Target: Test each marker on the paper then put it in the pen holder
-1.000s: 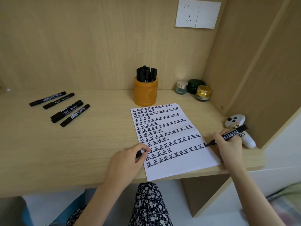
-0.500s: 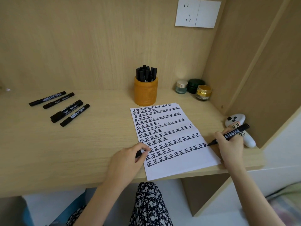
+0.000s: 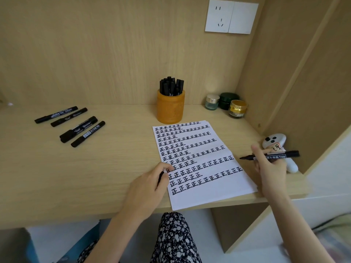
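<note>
My right hand (image 3: pixel 270 168) has lifted the marker (image 3: pixel 273 155) off the paper (image 3: pixel 212 194), nib clear, test done. Left hand (image 3: pixel 148 185) pinches what looks like its cap; cap next, then holder (image 3: pixel 170 109).

Uncapped marker (image 3: pixel 271 156) in right hand (image 3: pixel 270 171)
</note>
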`<move>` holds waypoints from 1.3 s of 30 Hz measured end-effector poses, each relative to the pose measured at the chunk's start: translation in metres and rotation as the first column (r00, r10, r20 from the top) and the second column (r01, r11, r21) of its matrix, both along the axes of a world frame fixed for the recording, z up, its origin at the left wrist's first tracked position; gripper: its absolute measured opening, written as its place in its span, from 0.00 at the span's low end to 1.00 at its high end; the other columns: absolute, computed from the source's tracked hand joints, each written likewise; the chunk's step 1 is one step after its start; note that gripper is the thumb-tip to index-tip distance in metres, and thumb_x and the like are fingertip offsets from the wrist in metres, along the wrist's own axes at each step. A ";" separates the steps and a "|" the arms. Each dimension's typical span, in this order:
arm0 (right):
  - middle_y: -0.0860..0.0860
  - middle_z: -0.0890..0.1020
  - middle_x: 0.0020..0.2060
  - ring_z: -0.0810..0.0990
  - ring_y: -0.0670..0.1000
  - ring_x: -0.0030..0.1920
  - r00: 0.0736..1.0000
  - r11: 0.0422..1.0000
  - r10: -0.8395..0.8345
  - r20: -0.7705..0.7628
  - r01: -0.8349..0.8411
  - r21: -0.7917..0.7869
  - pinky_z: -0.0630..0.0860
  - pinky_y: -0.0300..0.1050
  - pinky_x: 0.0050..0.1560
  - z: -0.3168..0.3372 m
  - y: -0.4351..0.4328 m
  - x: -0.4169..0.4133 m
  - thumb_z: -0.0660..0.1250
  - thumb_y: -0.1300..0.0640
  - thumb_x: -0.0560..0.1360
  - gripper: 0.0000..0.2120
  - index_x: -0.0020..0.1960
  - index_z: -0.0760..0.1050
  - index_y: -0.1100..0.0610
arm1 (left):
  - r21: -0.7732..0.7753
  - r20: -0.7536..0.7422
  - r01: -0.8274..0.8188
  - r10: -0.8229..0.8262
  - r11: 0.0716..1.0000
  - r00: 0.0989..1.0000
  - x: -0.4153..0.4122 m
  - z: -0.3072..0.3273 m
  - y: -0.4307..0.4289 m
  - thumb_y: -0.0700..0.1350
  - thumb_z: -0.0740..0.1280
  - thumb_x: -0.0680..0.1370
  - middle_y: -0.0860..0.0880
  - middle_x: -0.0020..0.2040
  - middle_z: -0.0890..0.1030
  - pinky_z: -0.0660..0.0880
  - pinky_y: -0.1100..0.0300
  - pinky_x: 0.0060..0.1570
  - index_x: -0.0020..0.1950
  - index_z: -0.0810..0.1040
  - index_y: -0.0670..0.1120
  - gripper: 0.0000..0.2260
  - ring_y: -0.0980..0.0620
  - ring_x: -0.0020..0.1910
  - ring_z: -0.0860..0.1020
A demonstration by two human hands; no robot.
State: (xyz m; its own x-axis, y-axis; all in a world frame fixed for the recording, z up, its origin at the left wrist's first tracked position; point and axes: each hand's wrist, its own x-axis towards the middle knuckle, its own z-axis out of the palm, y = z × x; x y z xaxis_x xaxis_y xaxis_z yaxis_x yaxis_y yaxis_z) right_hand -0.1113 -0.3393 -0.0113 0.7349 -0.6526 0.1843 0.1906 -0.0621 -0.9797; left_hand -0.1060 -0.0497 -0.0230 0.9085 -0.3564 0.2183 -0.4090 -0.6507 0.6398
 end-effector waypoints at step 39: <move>0.47 0.63 0.19 0.60 0.45 0.19 0.860 0.859 0.511 0.010 -0.511 0.043 0.60 0.34 0.23 0.024 0.143 0.006 0.66 0.66 0.75 0.18 0.31 0.65 0.57 | -0.535 -0.185 -0.111 0.012 0.838 0.983 -0.010 0.026 -0.015 0.43 0.73 0.70 0.57 0.41 0.83 0.76 0.56 0.46 0.42 0.76 0.47 0.06 0.56 0.40 0.80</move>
State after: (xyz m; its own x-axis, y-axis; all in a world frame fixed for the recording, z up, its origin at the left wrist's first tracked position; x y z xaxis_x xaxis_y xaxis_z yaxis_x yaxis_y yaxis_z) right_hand -0.1049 -0.1964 0.0126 0.9675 -0.1929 0.1634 0.1824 0.0848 -0.9796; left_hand -0.1161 -0.0644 0.0033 0.9647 -0.1686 0.2023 -0.2345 -0.2006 0.9512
